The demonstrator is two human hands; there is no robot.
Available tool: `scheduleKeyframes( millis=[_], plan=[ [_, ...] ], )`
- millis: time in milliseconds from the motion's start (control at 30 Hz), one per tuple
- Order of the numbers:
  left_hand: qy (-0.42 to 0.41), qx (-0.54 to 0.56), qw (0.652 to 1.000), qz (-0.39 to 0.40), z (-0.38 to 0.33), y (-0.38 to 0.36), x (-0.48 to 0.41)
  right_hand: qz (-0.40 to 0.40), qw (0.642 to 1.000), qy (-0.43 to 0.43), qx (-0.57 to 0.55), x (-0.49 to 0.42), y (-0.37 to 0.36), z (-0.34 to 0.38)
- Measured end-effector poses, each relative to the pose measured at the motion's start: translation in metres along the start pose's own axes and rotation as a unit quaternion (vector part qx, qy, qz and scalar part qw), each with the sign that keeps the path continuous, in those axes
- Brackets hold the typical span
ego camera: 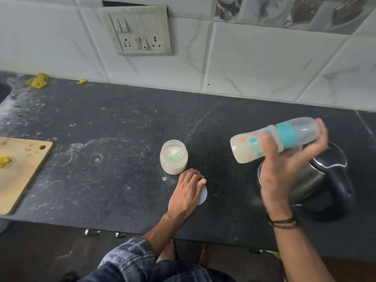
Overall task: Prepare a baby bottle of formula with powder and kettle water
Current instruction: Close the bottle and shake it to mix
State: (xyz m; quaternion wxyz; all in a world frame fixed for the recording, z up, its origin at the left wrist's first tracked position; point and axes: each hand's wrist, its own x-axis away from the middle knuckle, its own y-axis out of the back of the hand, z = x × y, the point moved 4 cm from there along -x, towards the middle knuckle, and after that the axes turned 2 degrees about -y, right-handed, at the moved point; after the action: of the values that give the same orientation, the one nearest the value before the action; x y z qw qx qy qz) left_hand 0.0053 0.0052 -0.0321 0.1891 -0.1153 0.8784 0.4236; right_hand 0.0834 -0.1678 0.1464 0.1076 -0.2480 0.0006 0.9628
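Teal-banded patterned bottle (249, 146) in right hand (284, 171)

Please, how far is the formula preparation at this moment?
Done: the bottle holds milky liquid and is capped. In hand: the right hand grips it tilted sideways above the kettle, probably mixing. To do: the powder jar stands open; the left hand rests on a white lid.
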Motion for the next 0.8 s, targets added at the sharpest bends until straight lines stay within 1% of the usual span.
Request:
scheduleKeyframes(
  millis=[33,67,100,133,167,200,233,300,333,367,400,433,467,500,533,600,633,667,700,733,767,800],
  plan=[
    [-0.024,-0.007,1.000,-0.006,-0.003,0.001,0.000,0.004,1.000,0.002,0.031,0.003,-0.004,-0.003],
    [-0.036,-0.010,0.999,-0.011,-0.004,0.002,0.000,0.051,0.996,-0.009,0.068,0.007,-0.010,-0.008],
    [-0.038,-0.011,0.999,-0.014,-0.004,0.003,0.000,0.117,0.986,-0.041,0.107,0.015,-0.016,-0.016],
    [-0.039,-0.013,0.999,-0.016,-0.002,0.002,0.001,0.165,0.975,-0.068,0.135,0.021,-0.015,-0.022],
    [-0.035,-0.013,0.999,-0.014,-0.001,0.001,0.001,0.182,0.971,-0.066,0.139,0.022,-0.013,-0.022],
    [-0.027,-0.011,1.000,-0.011,0.000,0.001,0.002,0.164,0.978,-0.048,0.117,0.018,-0.010,-0.018],
    [-0.015,-0.009,1.000,-0.007,0.001,0.000,0.001,0.117,0.989,-0.029,0.085,0.012,-0.006,-0.010],
    [-0.007,-0.010,1.000,-0.001,0.001,0.001,0.000,-0.011,1.000,-0.024,0.014,0.003,0.001,0.000],
    [-0.012,-0.013,1.000,-0.004,0.000,0.001,0.001,-0.054,0.998,-0.027,-0.003,0.002,0.004,-0.002],
    [-0.017,-0.014,1.000,-0.006,-0.001,0.002,0.002,-0.052,0.998,-0.038,0.002,0.002,0.000,-0.006],
    [-0.018,-0.014,1.000,-0.006,-0.001,0.003,0.001,-0.006,0.998,-0.053,0.027,0.003,-0.007,-0.012],
    [-0.011,-0.013,1.000,-0.006,-0.001,0.003,0.000,0.063,0.993,-0.075,0.064,0.007,-0.012,-0.018],
    [-0.002,-0.010,1.000,-0.006,-0.001,0.003,-0.001,0.111,0.987,-0.085,0.080,0.010,-0.013,-0.022],
    [0.011,-0.006,1.000,-0.008,-0.002,0.004,-0.002,0.120,0.987,-0.077,0.074,0.008,-0.010,-0.022],
    [0.022,-0.001,1.000,-0.008,-0.004,0.004,-0.003,0.097,0.992,-0.063,0.044,0.002,-0.006,-0.018],
    [0.031,-0.003,0.999,-0.012,-0.006,0.005,-0.004,-0.006,0.998,-0.056,-0.041,-0.011,0.003,-0.005],
    [0.027,-0.004,1.000,-0.010,-0.006,0.004,-0.004,-0.037,0.997,-0.048,-0.047,-0.014,0.006,-0.005],
    [0.031,-0.001,0.999,-0.004,-0.005,0.003,-0.003,-0.020,0.999,-0.038,-0.028,-0.015,0.005,-0.006],
    [0.049,0.008,0.999,0.006,-0.001,0.001,-0.001,0.048,0.998,-0.034,0.017,-0.015,0.000,-0.014],
    [0.070,0.023,0.997,0.019,0.003,-0.001,0.000,0.144,0.985,-0.055,0.073,-0.009,-0.004,-0.024],
    [0.090,0.040,0.995,0.027,0.006,-0.002,0.001,0.215,0.968,-0.081,0.104,-0.002,-0.003,-0.033],
    [0.094,0.050,0.994,0.034,0.006,-0.003,0.002,0.235,0.963,-0.091,0.096,0.001,0.001,-0.036]
  ],
)
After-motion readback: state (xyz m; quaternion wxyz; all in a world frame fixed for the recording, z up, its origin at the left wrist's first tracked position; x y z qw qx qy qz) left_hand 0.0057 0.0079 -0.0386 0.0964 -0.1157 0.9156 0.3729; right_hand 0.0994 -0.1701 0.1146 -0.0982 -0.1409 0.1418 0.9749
